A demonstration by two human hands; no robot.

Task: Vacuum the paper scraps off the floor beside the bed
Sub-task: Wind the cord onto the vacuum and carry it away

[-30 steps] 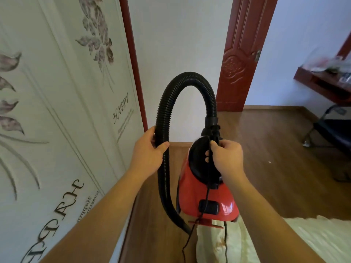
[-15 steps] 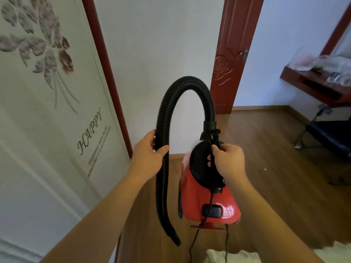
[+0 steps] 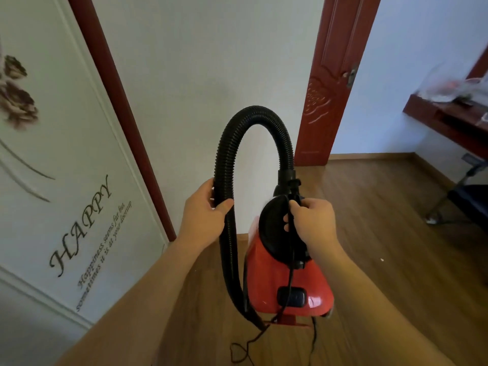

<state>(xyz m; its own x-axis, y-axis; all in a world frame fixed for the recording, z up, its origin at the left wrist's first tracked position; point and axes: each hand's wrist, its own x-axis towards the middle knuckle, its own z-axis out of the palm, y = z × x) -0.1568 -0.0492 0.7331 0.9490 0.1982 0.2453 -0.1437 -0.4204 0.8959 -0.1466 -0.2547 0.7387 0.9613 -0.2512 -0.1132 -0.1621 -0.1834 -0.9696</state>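
**Vacuum carried over open wood floor**

The red vacuum [image 3: 286, 281] hangs above the floor [image 3: 396, 233] at centre, off the ground. The right hand [image 3: 314, 223] is clenched round its black top handle, with the black cord [image 3: 290, 249] running under the fingers and trailing down past the body to a loose loop near the bottom edge. The left hand [image 3: 204, 215] grips the black hose [image 3: 229, 159], thumb across the front. The hose arches up from the vacuum's top, over, and down the left side, its free end just beside the lower left of the red body.

No container shows its contents: the vacuum's body is opaque. A clear, blurred heap lies on the red shelf [image 3: 443, 117] at far right; what it is cannot be told.

One small white speck [image 3: 381, 259] lies on the floor to the right of the vacuum, well apart from it.

To the left, a white panel [image 3: 66, 180] lettered "HAPPY" stands close, edged by a red strip. A white wall closes the far side behind the hose. A red door [image 3: 332, 88] stands far right of centre, with open floor running beyond it. A dark chair [image 3: 464, 196] sits under the shelf at the right edge. The widest bare floor lies right of the vacuum.
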